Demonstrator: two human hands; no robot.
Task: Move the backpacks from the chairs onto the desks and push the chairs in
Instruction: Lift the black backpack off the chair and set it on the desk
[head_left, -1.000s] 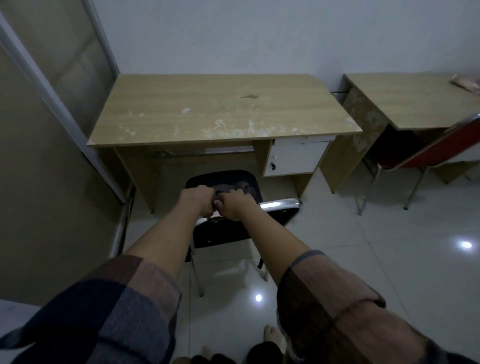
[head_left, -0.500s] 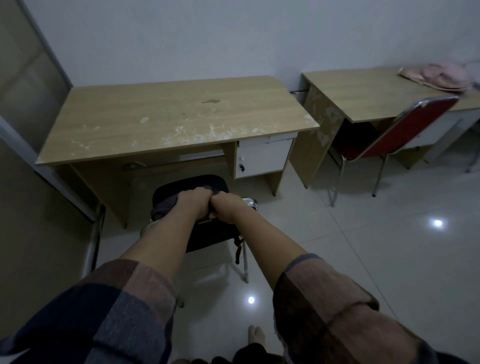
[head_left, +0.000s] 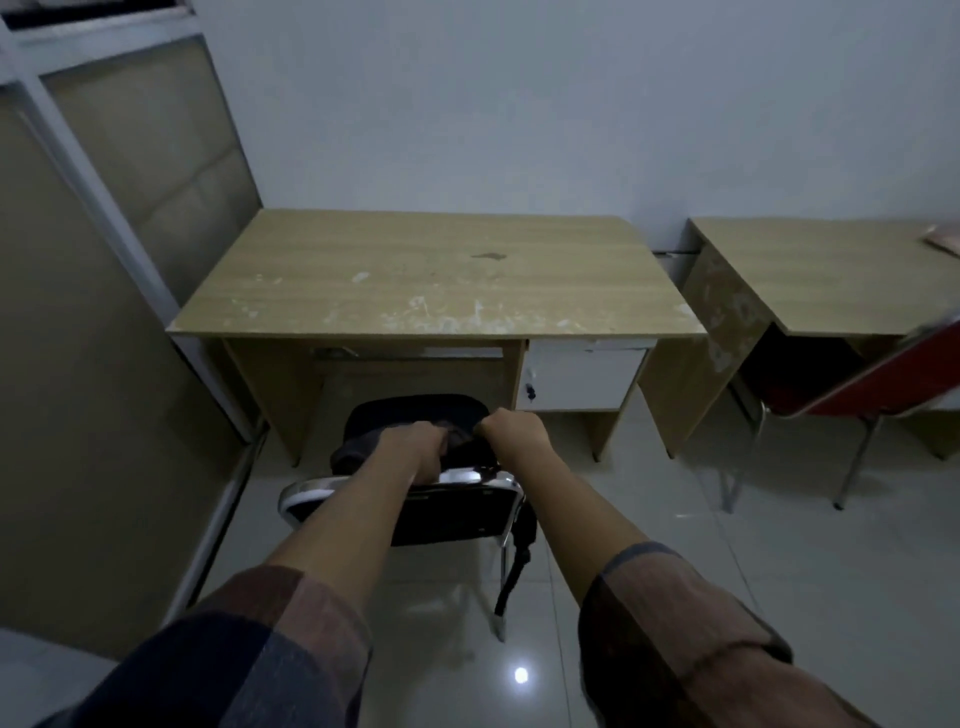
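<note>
A black backpack (head_left: 415, 418) lies on the seat of a black chair with a chrome frame (head_left: 462, 480), which stands in front of a wooden desk (head_left: 431, 275). My left hand (head_left: 410, 444) and my right hand (head_left: 511, 428) are both closed on the top of the backpack, a little apart from each other. A black strap (head_left: 514, 566) hangs down past the right side of the chair back. The desk top is bare and scuffed with white marks.
A second wooden desk (head_left: 831, 270) stands to the right with a red chair (head_left: 883, 379) pushed against it and something pink (head_left: 943, 239) at its far edge. A glass partition (head_left: 130, 208) runs along the left. The floor is glossy tile.
My hands have spread apart on the backpack; before they were pressed together. The view has swung back so the chair sits squarely before the desk.
</note>
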